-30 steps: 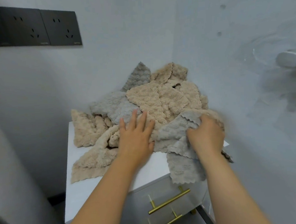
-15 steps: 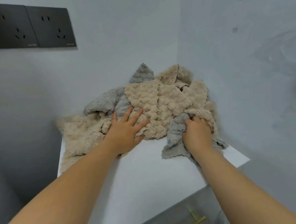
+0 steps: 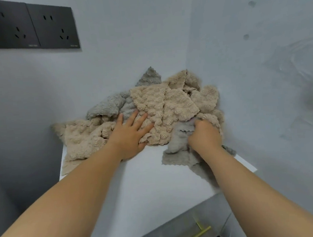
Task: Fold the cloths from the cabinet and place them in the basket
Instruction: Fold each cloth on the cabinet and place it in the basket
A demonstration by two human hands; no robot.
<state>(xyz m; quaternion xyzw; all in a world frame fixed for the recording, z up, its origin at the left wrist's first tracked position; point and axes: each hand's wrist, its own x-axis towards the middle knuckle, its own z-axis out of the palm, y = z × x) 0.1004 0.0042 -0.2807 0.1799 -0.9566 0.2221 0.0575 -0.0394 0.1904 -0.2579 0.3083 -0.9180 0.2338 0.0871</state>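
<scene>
A heap of beige and grey fluffy cloths point(image 3: 166, 108) lies at the back of the white cabinet top point(image 3: 147, 189), pushed into the wall corner. My left hand point(image 3: 130, 136) rests flat on the beige cloths with its fingers spread. My right hand point(image 3: 204, 135) grips a bunched grey cloth point(image 3: 178, 150) at the heap's right side; the cloth's scalloped edge trails over the cabinet top toward the right edge. No basket is in view.
The cabinet stands in a corner between two pale walls. Dark wall sockets point(image 3: 28, 25) sit at the upper left. A gold drawer handle point(image 3: 197, 235) shows on the cabinet front at the bottom. Bare cabinet top lies in front of the heap.
The cloth heap has shifted back into the corner, off the front edge. Both hands moved with it, the right still gripping the grey cloth. The view has tilted down and closer.
</scene>
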